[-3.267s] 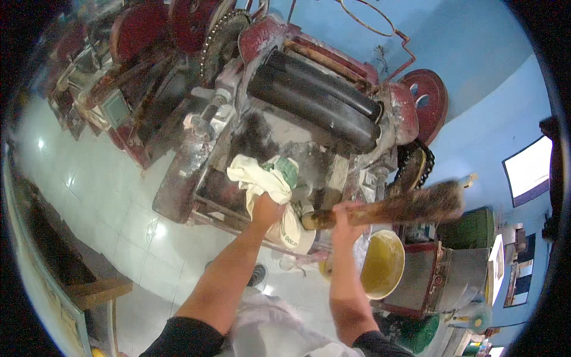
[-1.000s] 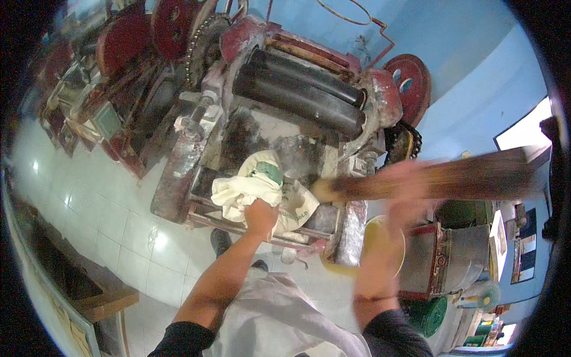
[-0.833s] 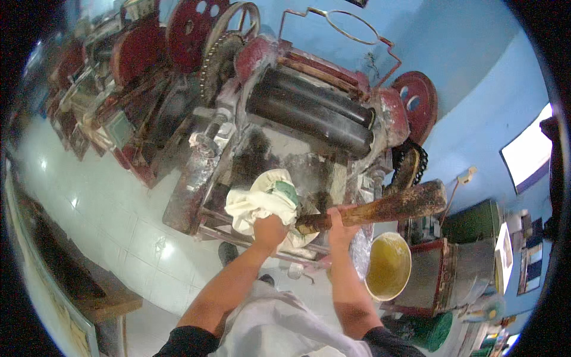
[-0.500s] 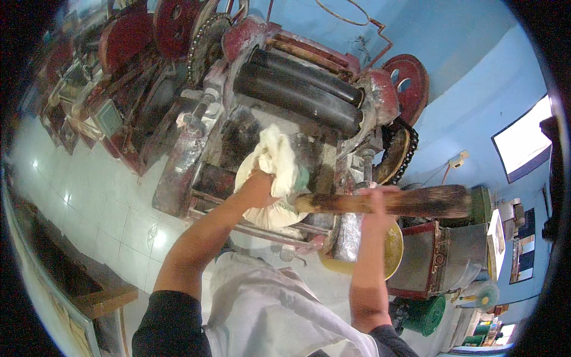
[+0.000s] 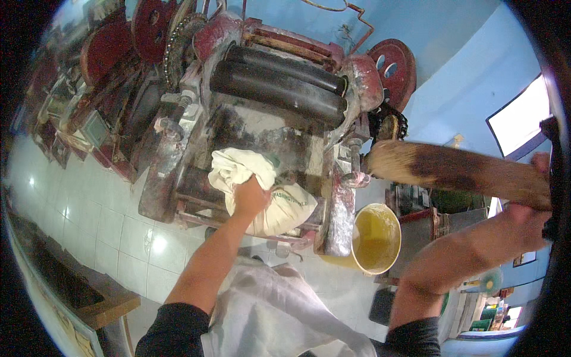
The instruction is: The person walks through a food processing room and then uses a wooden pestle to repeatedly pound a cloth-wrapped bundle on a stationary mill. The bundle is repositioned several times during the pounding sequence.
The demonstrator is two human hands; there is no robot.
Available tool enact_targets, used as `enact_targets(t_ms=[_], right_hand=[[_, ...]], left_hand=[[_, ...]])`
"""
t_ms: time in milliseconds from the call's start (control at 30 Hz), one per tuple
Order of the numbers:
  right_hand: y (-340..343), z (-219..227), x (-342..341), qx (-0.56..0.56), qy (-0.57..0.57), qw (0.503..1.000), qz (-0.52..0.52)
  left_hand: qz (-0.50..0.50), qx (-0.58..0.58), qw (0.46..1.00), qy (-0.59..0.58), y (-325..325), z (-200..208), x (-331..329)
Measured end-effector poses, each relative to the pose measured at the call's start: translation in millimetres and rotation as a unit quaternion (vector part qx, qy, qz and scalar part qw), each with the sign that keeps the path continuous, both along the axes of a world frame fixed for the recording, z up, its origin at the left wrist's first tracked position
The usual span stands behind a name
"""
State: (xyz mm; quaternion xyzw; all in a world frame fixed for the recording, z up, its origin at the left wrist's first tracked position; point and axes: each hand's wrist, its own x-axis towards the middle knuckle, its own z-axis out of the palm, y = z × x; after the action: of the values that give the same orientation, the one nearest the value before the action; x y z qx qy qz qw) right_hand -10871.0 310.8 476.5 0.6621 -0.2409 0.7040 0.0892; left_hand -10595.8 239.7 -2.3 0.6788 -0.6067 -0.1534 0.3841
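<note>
My left hand [image 5: 252, 197] is closed round the gathered neck of a white cloth sack [image 5: 287, 215], its bunched top folding over above my fist. The full, rounded sack rests on the front tray of a roller machine [image 5: 285, 74]. At the far right, my right hand [image 5: 531, 205] is raised and wrapped round one end of a thick wooden club [image 5: 443, 169], brown with darker scorched-looking patches. The club points leftward, its free end apart from the sack and above the machine's right side. Part of my right hand is cut off by the dark rim of the view.
A yellow bucket [image 5: 376, 239] stands right of the machine. Red wheels [image 5: 392, 71] and exposed chain gears [image 5: 180, 50] flank the black rollers. More red machinery [image 5: 104, 53] stands at far left. A wooden bench [image 5: 107, 300] is at lower left, on white floor tiles.
The club has swung up and right, away from the sack, with my right hand. My left hand still grips the sack's neck, whose top now leans left. The view has shifted slightly.
</note>
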Motion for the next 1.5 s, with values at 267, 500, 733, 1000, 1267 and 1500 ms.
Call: enact_targets(t_ms=[267,500,733,1000,1267,1500], right_hand=[[-68.1,-396.2,48.2,0.407,-0.237,0.879,0.073],[-59.3,-175.4,5.8,0.232,-0.205,0.947,0.082],[-28.1,-85.4,-29.6,0.135,-0.142,0.979,-0.051],[-68.8,-369.5,25.2,0.417,-0.115,0.901,-0.034],[-41.8,-52.3,21.5,0.226,-0.192,0.953,0.068],[-65.5,-331.3,18.3,0.327,-0.23,0.916,0.043]], left_hand=[[-0.024,0.084,0.996,-0.037,-2.8,38.2,-22.2],[-0.008,0.083,0.992,-0.097,1.0,16.9,-18.9],[-0.011,0.078,0.99,-0.118,1.5,15.8,-18.9],[-0.029,0.08,0.986,-0.144,-6.5,-12.3,-12.3],[-0.043,0.068,0.993,-0.087,-5.6,-11.4,-14.6],[-0.032,0.048,0.991,-0.119,-4.2,5.8,-24.0]])
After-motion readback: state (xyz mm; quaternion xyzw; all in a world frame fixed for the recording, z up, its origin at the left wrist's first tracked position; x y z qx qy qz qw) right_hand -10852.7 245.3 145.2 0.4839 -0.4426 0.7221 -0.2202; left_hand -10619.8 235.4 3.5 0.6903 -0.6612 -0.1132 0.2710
